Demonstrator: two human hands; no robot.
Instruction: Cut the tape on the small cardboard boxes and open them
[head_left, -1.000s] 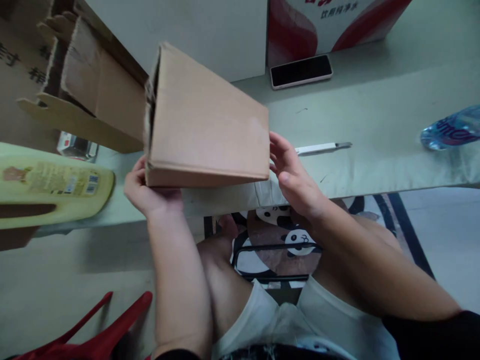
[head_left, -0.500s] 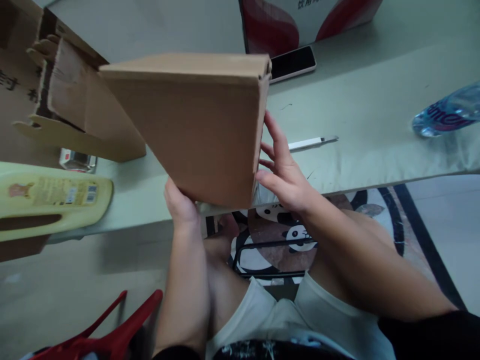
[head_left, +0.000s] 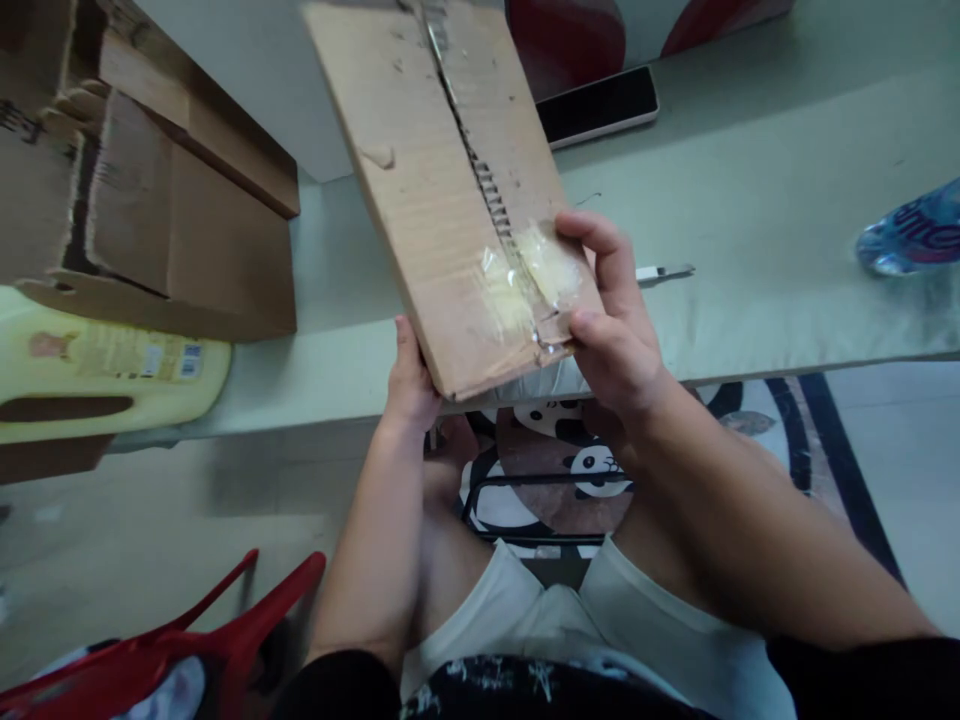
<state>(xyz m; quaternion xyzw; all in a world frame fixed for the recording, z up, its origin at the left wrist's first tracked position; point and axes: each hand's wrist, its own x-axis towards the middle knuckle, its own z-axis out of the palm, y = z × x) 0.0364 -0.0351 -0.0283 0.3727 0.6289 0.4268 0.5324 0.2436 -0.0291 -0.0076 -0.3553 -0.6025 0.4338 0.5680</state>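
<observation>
A person sits at a pale green table (head_left: pixel 750 200) and holds a flattened-looking cardboard box (head_left: pixel 442 180) up over its near edge, tilted so that its long axis runs from the lower right, near the hands, up and away to the upper left. The face turned to the camera has a taped seam running lengthwise down the middle, with crumpled clear tape (head_left: pixel 525 275) at the near end.

The right hand (head_left: pixel 611 325) closes on the box's near right corner, fingers curled over the front beside the tape and thumb at the bottom edge. The left hand (head_left: pixel 411 375) grips the near left edge from below; only its thumb side shows, so how its fingers lie behind the box cannot be told. The right hand is the nearer one to the tape and seam.

On the table, well apart from the box, lie a black phone (head_left: pixel 600 105), a small knife (head_left: pixel 664 272) just beyond the right hand, and a water bottle (head_left: pixel 911 240) at far right. At left sit open cardboard boxes (head_left: pixel 172 220) and a yellow jug (head_left: pixel 105 375).
</observation>
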